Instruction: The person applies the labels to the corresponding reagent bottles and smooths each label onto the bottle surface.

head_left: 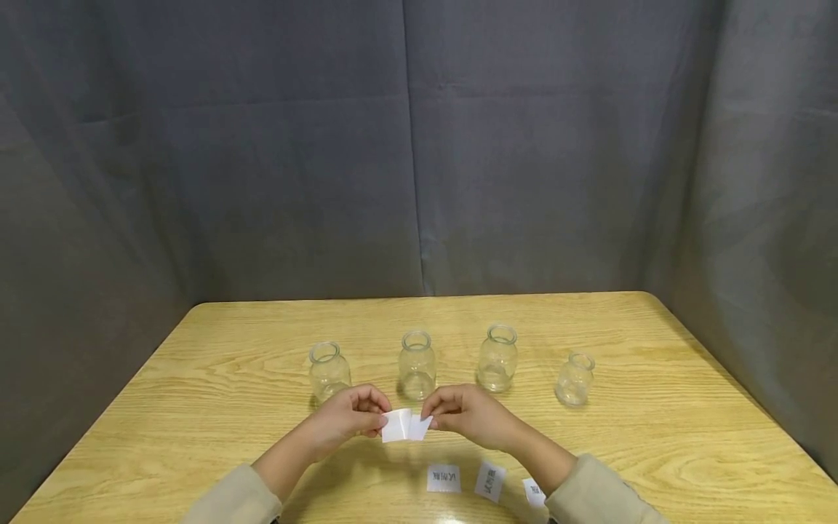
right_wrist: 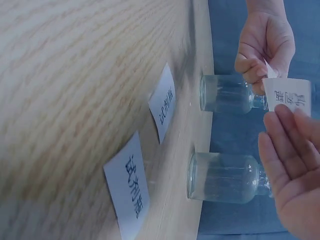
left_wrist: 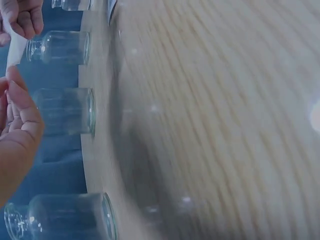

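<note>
My left hand (head_left: 350,420) and right hand (head_left: 473,417) pinch opposite ends of a small white paper label (head_left: 396,425) above the table. The piece looks bent back in the middle, with a glossy part on the left and a duller part on the right. Seen from the right wrist, handwritten characters show on the label (right_wrist: 287,95) beside my right fingertips, and a pointed white corner stands out by the left fingers. Just behind the hands are a clear glass jar (head_left: 417,367) in the middle and another glass jar (head_left: 329,372) on the left, both upright.
Farther right stand a glass jar (head_left: 497,358) and a smaller-looking glass jar (head_left: 575,380). Handwritten white labels lie near the front: one label (head_left: 444,478), a tilted label (head_left: 489,481), and a third label (head_left: 534,492) partly behind my right forearm. Grey curtains (head_left: 419,145) surround the wooden table (head_left: 196,407).
</note>
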`<action>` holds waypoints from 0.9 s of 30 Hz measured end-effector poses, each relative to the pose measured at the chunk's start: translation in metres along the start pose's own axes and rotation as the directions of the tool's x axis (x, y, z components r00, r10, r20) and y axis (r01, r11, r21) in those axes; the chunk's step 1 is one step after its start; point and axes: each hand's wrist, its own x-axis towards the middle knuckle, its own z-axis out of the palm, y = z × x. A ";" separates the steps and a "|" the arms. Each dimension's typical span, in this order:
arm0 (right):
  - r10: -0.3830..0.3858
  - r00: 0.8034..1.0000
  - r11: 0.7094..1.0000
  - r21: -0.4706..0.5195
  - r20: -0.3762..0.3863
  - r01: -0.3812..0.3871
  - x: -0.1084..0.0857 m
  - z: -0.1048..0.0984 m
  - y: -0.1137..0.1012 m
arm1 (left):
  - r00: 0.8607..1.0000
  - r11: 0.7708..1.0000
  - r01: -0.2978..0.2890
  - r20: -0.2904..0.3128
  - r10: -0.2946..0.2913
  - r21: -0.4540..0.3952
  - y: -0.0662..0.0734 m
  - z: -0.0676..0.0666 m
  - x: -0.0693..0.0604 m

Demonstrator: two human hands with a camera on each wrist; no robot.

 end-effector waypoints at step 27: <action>0.046 0.997 0.994 0.105 -0.064 -0.039 0.013 0.021 0.002 | 0.986 0.962 0.145 0.041 -0.159 0.230 -0.016 -0.019 -0.026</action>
